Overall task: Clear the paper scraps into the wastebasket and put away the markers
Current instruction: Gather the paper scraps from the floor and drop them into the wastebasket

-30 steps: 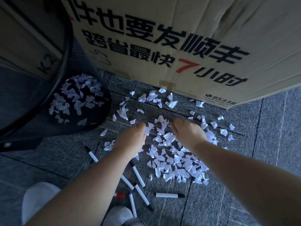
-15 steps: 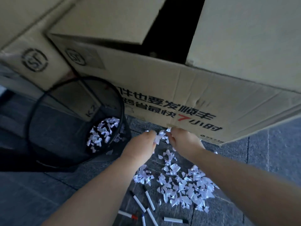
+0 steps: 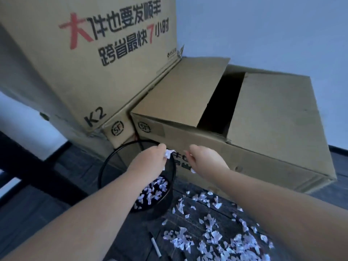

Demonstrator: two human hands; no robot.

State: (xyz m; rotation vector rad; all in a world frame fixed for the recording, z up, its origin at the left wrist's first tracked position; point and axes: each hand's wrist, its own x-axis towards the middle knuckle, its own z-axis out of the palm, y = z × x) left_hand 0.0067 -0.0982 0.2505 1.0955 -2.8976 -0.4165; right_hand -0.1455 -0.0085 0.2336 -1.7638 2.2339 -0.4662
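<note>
A black mesh wastebasket [image 3: 113, 162] stands on the floor in front of the cardboard boxes, with several white paper scraps [image 3: 152, 193] in its bottom. My left hand [image 3: 150, 162] is over the basket's right side, fingers closed on a small bunch of white scraps. My right hand [image 3: 205, 161] hovers just right of the basket rim, fingers curled, with a scrap showing under the palm. Many loose scraps [image 3: 212, 236] lie on the dark floor at the lower right. One white marker with a black cap [image 3: 155, 245] lies on the floor below the basket.
A large low cardboard box [image 3: 263, 151] with its top flaps partly open stands right behind the hands. A taller printed box [image 3: 90, 59] rises at the back left. A pale wall is behind them, and dark carpet tiles cover the floor.
Both hands have lifted from the scrap pile on the floor and carried scraps up and left to the wastebasket. My head has tilted up, so the boxes fill more of the view.
</note>
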